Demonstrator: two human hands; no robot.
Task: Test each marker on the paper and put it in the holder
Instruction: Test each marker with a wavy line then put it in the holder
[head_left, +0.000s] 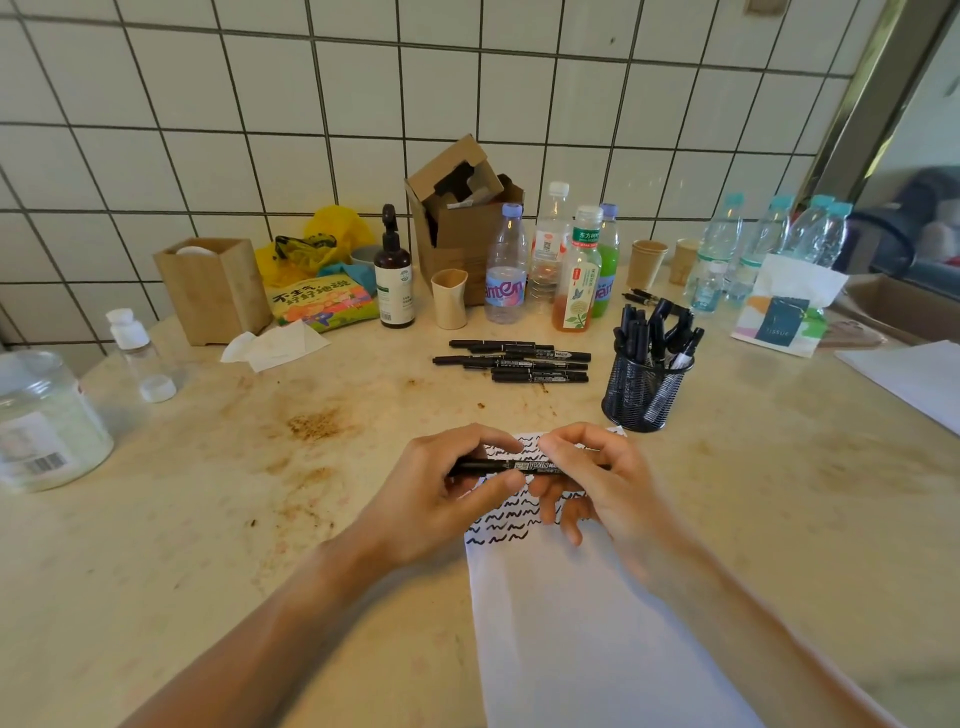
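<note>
A black marker (524, 466) lies level between both hands, just above the white paper (582, 623). My left hand (447, 493) grips its left part and my right hand (597, 483) pinches its right part. The marker's right end is hidden by my fingers. The paper's top carries rows of black squiggles (498, 535). Behind the paper, several black markers (519, 361) lie in a loose pile. A black mesh holder (641, 392) to the right of the pile stands full of several markers.
Bottles (571, 270), paper cups (449, 299), a cardboard box (462, 218), a wooden box (213, 288) and a tissue pack (787, 312) line the tiled wall. A clear jar (47, 421) stands far left. More paper (914, 379) lies at the right edge.
</note>
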